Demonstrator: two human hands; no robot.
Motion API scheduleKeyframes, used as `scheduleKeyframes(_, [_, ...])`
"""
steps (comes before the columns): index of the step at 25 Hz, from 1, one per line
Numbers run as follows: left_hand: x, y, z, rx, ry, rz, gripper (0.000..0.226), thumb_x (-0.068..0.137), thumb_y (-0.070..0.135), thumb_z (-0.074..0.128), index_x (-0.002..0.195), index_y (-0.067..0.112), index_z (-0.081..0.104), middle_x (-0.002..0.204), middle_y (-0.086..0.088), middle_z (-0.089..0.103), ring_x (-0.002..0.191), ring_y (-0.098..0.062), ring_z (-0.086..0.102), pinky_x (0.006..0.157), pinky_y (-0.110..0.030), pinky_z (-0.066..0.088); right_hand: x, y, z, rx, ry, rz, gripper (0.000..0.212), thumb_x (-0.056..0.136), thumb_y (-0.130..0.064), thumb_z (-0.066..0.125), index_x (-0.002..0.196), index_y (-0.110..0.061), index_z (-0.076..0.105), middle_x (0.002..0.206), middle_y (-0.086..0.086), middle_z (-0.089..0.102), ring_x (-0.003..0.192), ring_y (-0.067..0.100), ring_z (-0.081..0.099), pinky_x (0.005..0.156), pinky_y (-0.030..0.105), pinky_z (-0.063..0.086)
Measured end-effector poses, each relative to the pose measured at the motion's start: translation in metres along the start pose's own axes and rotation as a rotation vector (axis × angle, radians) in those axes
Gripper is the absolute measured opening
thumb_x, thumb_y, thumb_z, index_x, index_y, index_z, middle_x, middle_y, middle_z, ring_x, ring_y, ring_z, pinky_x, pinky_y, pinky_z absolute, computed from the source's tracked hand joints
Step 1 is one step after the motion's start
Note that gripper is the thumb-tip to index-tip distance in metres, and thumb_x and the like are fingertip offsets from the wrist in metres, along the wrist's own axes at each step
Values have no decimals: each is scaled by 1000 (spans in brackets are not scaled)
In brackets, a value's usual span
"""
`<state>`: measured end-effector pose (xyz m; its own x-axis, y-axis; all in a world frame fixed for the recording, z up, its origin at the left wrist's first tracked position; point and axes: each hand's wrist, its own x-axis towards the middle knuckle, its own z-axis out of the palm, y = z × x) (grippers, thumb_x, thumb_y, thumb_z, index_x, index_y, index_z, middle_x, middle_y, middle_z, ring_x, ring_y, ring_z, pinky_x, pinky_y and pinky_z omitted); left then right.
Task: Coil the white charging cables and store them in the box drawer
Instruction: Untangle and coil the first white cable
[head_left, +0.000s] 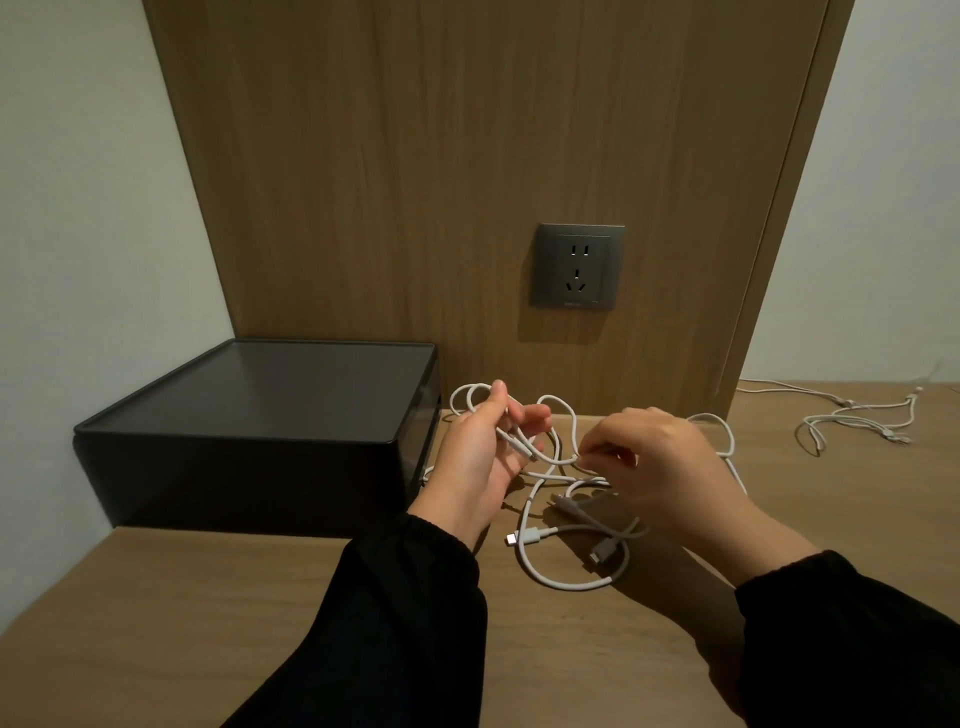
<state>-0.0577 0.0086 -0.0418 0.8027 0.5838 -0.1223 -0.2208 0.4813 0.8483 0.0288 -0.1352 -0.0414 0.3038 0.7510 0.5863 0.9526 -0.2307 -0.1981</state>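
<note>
Both hands work above the wooden table (156, 597): left hand (480, 457) grips a loop of white cable (545, 566), right hand (660, 462) pinches the same cable. A dark box (260, 410) sits just left.

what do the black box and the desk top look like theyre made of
Black box: probably plastic, smooth with a soft sheen on its top and rounded moulded edges. Desk top: wood or wood-look laminate, matt, with brown grain lines; I cannot tell which.

You get no legible text in this view. The grey wall socket (576, 267) carries a small mark along its lower edge, but it is too blurred to read.
</note>
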Motion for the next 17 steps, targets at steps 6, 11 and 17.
scheduleKeyframes(6, [-5, 4, 2, -261, -44, -115, 40, 101, 35, 38, 70, 12, 49, 65, -11, 66, 68, -25, 72, 82, -41, 52, 2, -2, 0, -18, -82, 75, 4, 81, -17, 68, 83, -20, 70, 75, -10, 65, 63, 0, 48, 61, 10, 37])
scheduleKeyframes(11, [-4, 4, -2, -250, 4, -117, 40, 100, 36, 39, 71, 12, 50, 48, 3, 35, 40, -9, 37, 57, -28, 46, 2, -4, -5, 16, -191, 64, 12, 83, -16, 65, 92, -20, 72, 85, -9, 70, 72, 2, 55, 71, 12, 43])
scheduleKeyframes(17, [-3, 4, -3, -29, 69, 5, 38, 101, 34, 38, 73, 11, 49, 47, 3, 33, 36, -8, 28, 38, -20, 25, 0, 1, -16, 21, -28, 91, 4, 79, -15, 70, 83, -17, 71, 75, -10, 59, 69, 2, 50, 68, 24, 44])
